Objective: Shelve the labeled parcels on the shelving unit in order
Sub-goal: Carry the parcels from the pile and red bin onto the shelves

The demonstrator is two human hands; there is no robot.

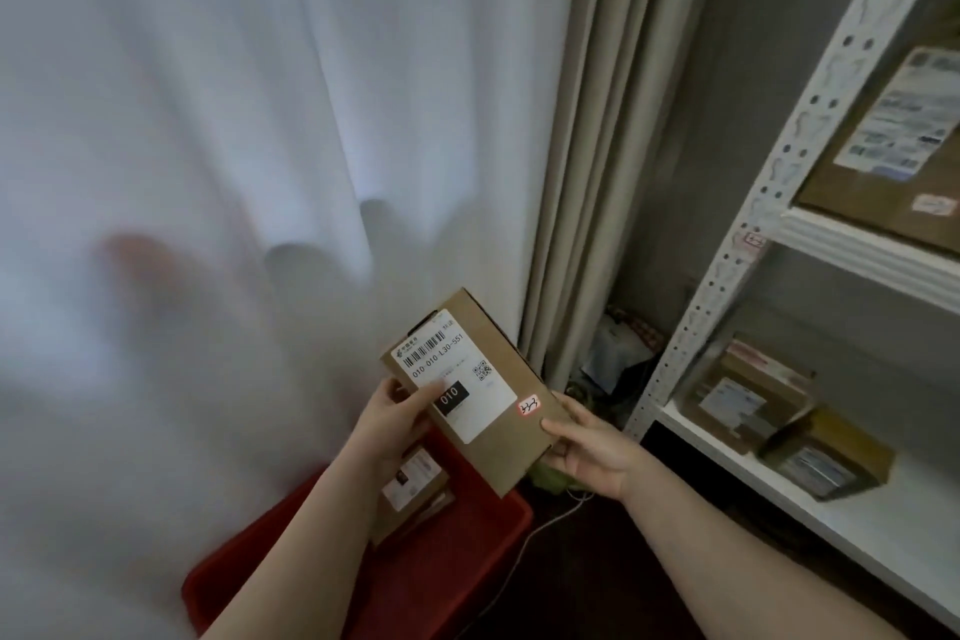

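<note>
Both my hands hold a flat brown cardboard parcel (pixel 498 452) above the red bin. It bears a white shipping label reading 010 and a small red-edged sticker. My left hand (pixel 397 424) grips its left edge, thumb on the label. My right hand (pixel 587 450) grips its lower right corner. The white metal shelving unit (pixel 763 203) stands at the right. A large labeled box (pixel 883 161) sits on its upper shelf, and two smaller labeled parcels (pixel 748 398) (pixel 826 463) lie on the lower shelf.
A red plastic bin (pixel 467 556) on the floor below my hands holds more labeled parcels (pixel 413 483). White sheer curtain fills the left; a beige curtain (pixel 587 172) hangs beside the shelf. A white cable (pixel 524 541) runs over the dark floor.
</note>
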